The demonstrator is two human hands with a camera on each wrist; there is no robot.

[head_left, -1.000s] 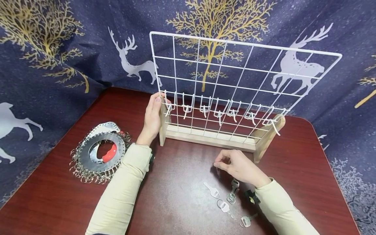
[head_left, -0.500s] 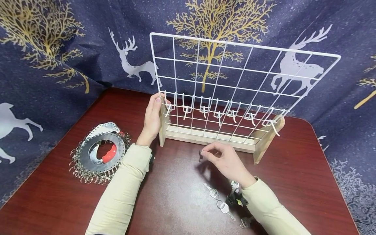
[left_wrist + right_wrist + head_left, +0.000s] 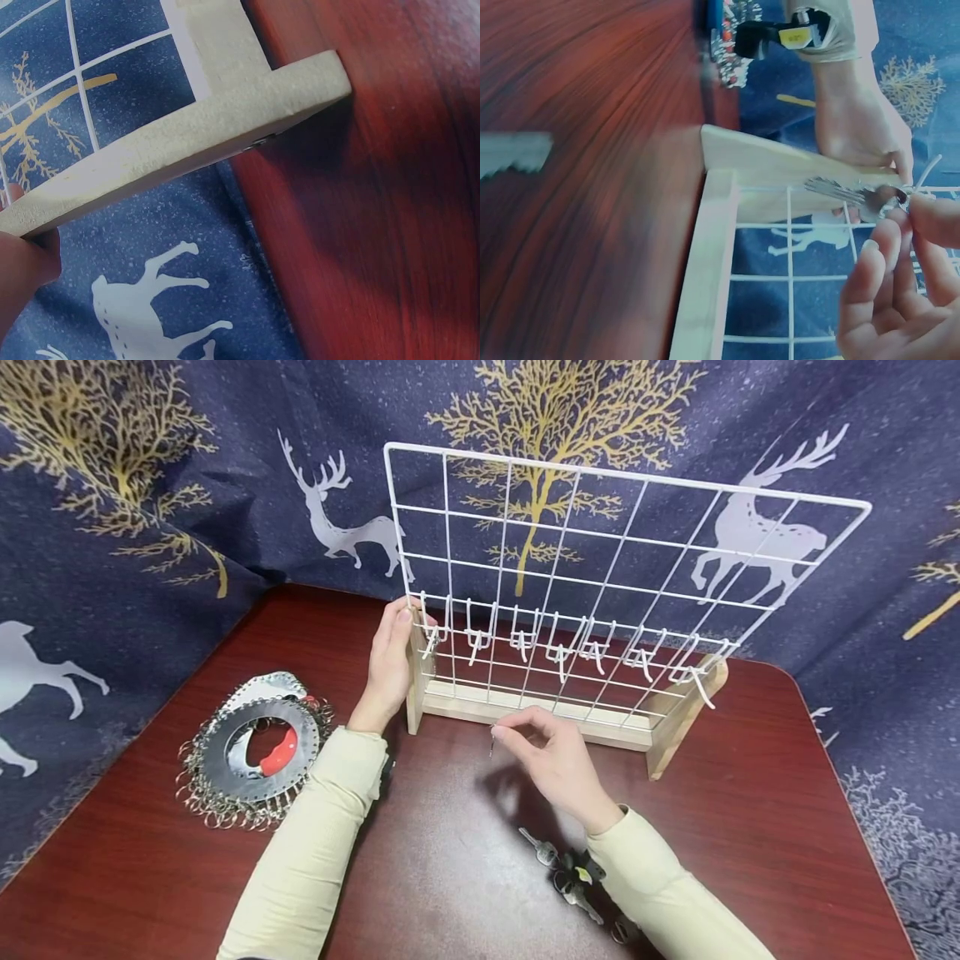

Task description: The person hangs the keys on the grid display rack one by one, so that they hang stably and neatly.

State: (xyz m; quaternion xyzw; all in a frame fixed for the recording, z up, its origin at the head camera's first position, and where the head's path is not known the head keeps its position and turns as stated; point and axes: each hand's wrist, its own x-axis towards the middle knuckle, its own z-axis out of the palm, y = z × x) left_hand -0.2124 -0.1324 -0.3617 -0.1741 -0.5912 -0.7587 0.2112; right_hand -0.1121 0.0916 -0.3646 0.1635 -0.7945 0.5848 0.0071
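Note:
A white wire grid rack (image 3: 630,537) on a wooden stand rises at the back, with a row of white hooks (image 3: 561,653) across its lower part. At its left end, my left hand (image 3: 386,668) grips the top of the wooden side panel (image 3: 157,154). My right hand (image 3: 555,764) pinches a key (image 3: 838,190) by its ring end, and the blade points away from the fingertips. In the head view this hand is raised over the table, just in front of the stand's bottom bar (image 3: 487,710).
Several loose keys (image 3: 576,895) with rings lie on the table (image 3: 787,827) below my right wrist, partly hidden by the sleeve. Grey ring plates (image 3: 300,760) hung with many small metal rings lie at the left. A patterned cloth (image 3: 225,510) closes off the back.
My right hand has come up and left from near the loose keys towards the front of the rack, carrying the key. My left hand has stayed on the side panel.

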